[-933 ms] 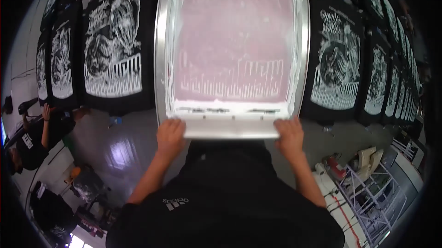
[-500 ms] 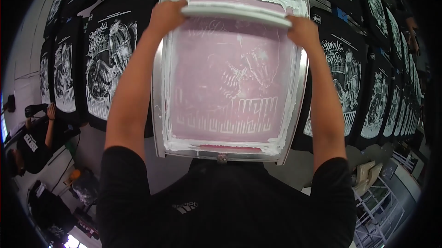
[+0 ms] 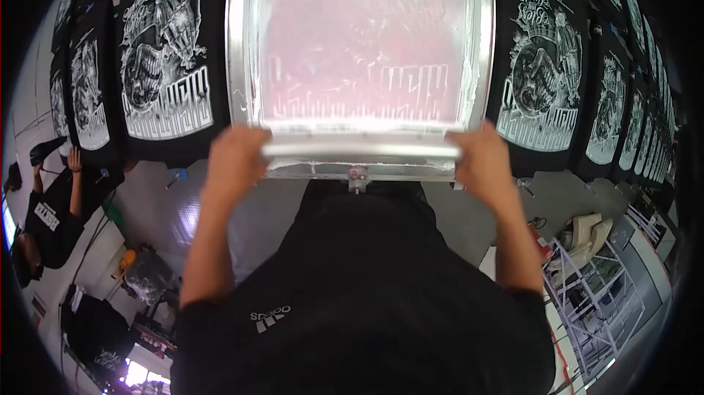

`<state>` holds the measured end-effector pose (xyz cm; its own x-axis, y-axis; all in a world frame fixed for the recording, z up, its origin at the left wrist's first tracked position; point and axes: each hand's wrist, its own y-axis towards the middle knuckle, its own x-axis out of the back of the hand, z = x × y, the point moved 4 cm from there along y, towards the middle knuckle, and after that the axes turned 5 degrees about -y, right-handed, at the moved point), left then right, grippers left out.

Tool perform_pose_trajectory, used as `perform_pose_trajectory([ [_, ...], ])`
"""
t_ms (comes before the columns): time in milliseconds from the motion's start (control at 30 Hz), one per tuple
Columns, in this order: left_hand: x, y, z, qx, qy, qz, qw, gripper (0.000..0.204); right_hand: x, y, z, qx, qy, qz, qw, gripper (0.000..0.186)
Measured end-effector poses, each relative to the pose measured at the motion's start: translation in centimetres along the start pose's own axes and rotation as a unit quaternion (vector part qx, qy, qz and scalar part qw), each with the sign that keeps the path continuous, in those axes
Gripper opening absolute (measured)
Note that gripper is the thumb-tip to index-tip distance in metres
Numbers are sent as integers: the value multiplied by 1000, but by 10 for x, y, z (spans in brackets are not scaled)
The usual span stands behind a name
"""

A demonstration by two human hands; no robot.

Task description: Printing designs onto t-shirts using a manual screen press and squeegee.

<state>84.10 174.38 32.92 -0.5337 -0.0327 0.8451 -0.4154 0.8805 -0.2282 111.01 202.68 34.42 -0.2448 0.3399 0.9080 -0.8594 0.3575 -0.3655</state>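
Observation:
A long squeegee [image 3: 359, 148], blurred by motion, lies across the near end of a screen-printing frame [image 3: 237, 43]. My left hand [image 3: 237, 162] is closed round its left end, and my right hand [image 3: 485, 166] grips the right end. Beyond the squeegee stretches the pink mesh [image 3: 359, 35], smeared with white ink and showing a pale lettered design. Ink is built up in streaks along the mesh's side edges and in front of the blade. A small clamp [image 3: 357, 173] sits at the middle of the frame's near edge.
Black printed shirts [image 3: 165, 57] flank the frame on the left, with more black shirts [image 3: 543, 65] on the right. At far left a person [image 3: 55, 215] in black holds a dark tool. A metal rack [image 3: 594, 300] stands at lower right.
Both hands have drawn the squeegee from the far end of the mesh to the near end, toward my body. The view has shifted, so the frame's far end is out of sight.

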Motion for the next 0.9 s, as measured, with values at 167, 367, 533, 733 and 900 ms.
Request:
perform_pose_trajectory([
  [167, -45, -44, -9, -1, -19, -30, 999, 38, -42, -36, 19, -30, 24, -13, 999, 39],
  [367, -77, -83, -8, -55, -3, -151, 987, 45, -83, -71, 23, -1, -15, -77, 997, 55],
  [533, -43, 57, 35, -70, 66, -195, 976, 32, -40, 54, -22, 32, -36, -183, 982, 49],
  [733, 56, 285, 73, -24, 107, -195, 975, 32, 63, 258, -101, -15, -130, -192, 973, 41],
  [900, 124, 387, 85, -61, 119, -186, 973, 36, 145, 371, -129, -24, -137, -97, 985, 41],
])
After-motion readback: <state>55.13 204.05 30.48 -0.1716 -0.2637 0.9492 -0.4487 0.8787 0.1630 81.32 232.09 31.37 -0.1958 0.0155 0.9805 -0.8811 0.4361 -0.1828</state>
